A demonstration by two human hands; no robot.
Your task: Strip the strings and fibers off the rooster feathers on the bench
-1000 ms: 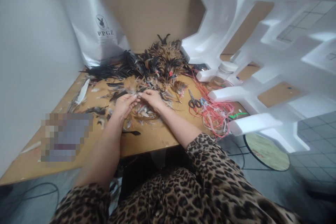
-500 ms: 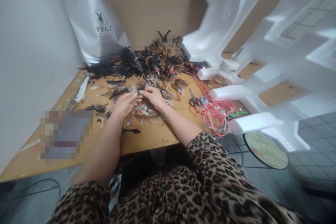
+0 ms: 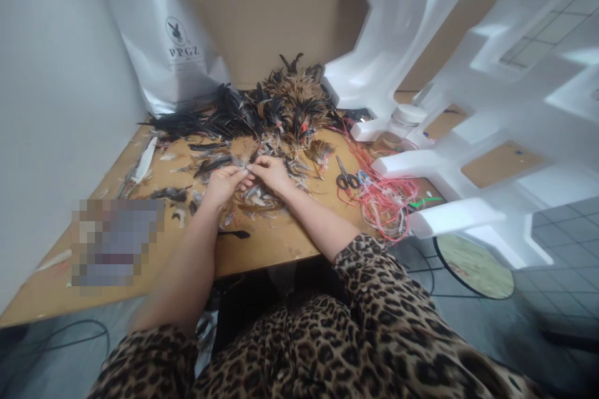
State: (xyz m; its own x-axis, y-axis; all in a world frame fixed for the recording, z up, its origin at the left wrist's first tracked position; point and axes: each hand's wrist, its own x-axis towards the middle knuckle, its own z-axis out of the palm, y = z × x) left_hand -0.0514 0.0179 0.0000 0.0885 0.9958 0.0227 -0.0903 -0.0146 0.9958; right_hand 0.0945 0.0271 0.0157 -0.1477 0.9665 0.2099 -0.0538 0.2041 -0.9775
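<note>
My left hand (image 3: 226, 184) and my right hand (image 3: 270, 173) meet over the table, fingertips pinched together. Between them is a small bunch of brown feathers (image 3: 243, 148), its fluffy end pointing away from me. Both hands grip its base, whose details the fingers hide. Loose feathers (image 3: 257, 197) in brown, black and white lie beneath and around the hands. Just beyond is a large heap of feathers (image 3: 299, 96), black on the left and golden brown on the right.
Black-handled scissors (image 3: 347, 181) lie right of my hands, beside tangled pink and white strings (image 3: 388, 202). White moulded foam (image 3: 449, 221) stands along the right side, near a lidded jar (image 3: 408, 117). A silver bag (image 3: 163, 37) stands at the back left. A blurred-out item (image 3: 116, 243) lies front left.
My left hand has shifted slightly right and its fingertips now press against my right fingertips. The brown feather bunch stays between them, tilted a little differently.
</note>
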